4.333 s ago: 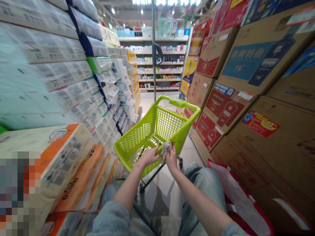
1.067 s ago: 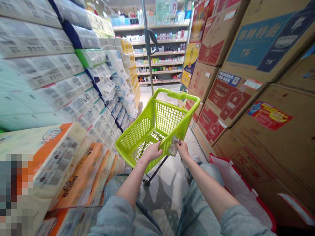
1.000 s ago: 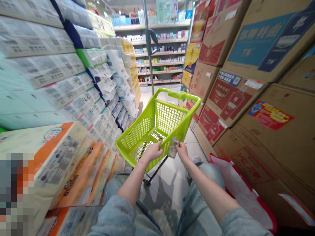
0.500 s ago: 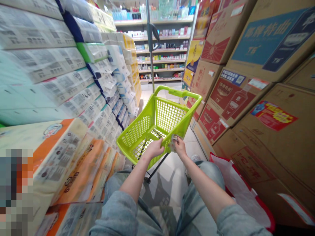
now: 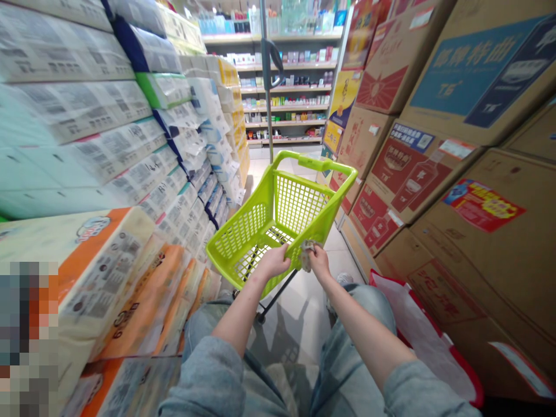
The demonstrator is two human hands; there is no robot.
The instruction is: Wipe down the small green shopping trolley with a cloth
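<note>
A lime-green plastic shopping basket cart [image 5: 260, 226] stands on wheels in a narrow shop aisle in front of me. My left hand [image 5: 274, 263] is closed on the basket's near rim. My right hand [image 5: 320, 259] is closed round a crumpled greyish cloth [image 5: 306, 252], pressed against the rim's near right corner. The basket's handle [image 5: 319, 164] sits at the far end. I see nothing inside the basket. My knees in blue jeans show below my arms.
Stacked packs of tissue paper [image 5: 108, 168] wall the left side. Cardboard boxes [image 5: 434, 150] pile up on the right. A red and white bag [image 5: 423, 339] lies by my right knee. A grey pole [image 5: 266, 81] rises behind the basket; shelves [image 5: 286, 107] cross the aisle's end.
Earlier both hands held the cloth together at the rim. Since then my left hand has taken the rim and my right hand has kept the cloth, shifting slightly along the corner.
</note>
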